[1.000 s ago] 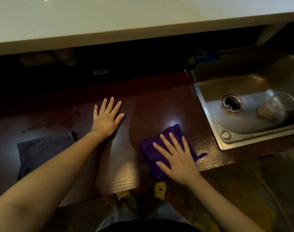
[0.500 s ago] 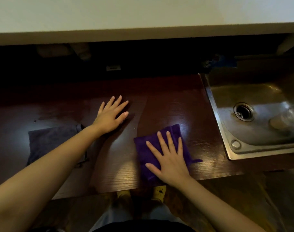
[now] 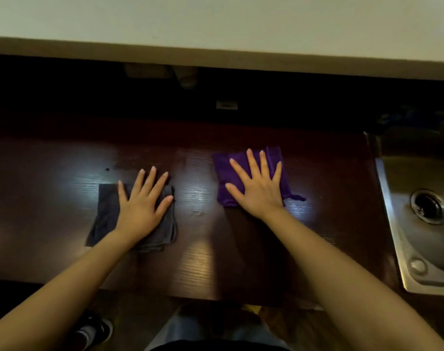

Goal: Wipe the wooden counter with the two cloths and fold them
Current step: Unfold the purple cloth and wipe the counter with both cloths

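The left hand (image 3: 140,209) lies flat with its fingers spread wide on the grey cloth (image 3: 107,214), palm down, closing on nothing; its grip is a pressing one, wide and flat, and the fingertips reach past the cloth's far edge onto the bare wood. The grey cloth sits folded under that palm, with most of its free surface showing to the left of the hand and a bunched, layered edge just to the right of it and below the little finger side. The right hand (image 3: 260,188) is likewise spread wide and flat on the purple cloth (image 3: 226,171), palm down, with nothing pinched between fingers and thumb. The purple cloth lies under and beyond that hand, its larger visible part to the left of the thumb and past the fingertips, and a thin tail of fabric pokes out to the right of the palm's heel. Both cloths rest on the dark wooden desk (image 3: 203,249), apart from each other with a bare, shiny strip of wood between the two hands. Well to the right of the right hand, a steel sink (image 3: 398,239) is set into the desk, its drain (image 3: 428,206) visible. A pale ledge (image 3: 215,29) overhangs the far side.
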{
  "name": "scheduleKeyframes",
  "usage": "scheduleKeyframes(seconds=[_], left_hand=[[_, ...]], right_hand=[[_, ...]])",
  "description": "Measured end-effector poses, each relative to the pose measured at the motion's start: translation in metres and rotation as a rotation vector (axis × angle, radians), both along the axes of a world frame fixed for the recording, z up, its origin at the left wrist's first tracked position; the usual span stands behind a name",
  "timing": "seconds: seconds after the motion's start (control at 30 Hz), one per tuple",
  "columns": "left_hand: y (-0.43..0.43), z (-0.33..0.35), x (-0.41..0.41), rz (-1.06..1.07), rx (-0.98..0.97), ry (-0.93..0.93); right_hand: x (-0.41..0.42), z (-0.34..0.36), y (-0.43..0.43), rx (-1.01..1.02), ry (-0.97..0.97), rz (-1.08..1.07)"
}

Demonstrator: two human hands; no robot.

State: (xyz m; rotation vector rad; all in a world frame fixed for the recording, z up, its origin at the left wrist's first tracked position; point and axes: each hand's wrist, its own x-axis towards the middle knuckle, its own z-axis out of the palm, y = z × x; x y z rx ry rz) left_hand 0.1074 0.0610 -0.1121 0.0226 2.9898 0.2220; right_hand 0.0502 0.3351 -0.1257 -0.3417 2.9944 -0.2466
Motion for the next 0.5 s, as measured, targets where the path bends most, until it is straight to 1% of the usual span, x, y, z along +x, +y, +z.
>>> scheduleKeyframes(seconds=[0.17, 0.27, 0.37, 0.5], left_hand=[[0.0, -0.007, -0.001, -0.007, -0.015, 0.046], [0.0, -0.007, -0.002, -0.011, 0.006, 0.048], [-0.005, -0.004, -0.001, -0.004, 0.066, 0.039], [-0.019, -0.005, 0.015, 0.001, -0.021, 0.076]], right_hand=[[-0.05, 0.002, -0.022, 0.009, -0.044, -0.049], [-0.053, 0.003, -0.034, 0.009, -0.059, -0.102], [-0.023, 0.001, -0.048, 0.005, -0.018, -0.037], [0.038, -0.003, -0.067, 0.019, 0.011, 0.121]])
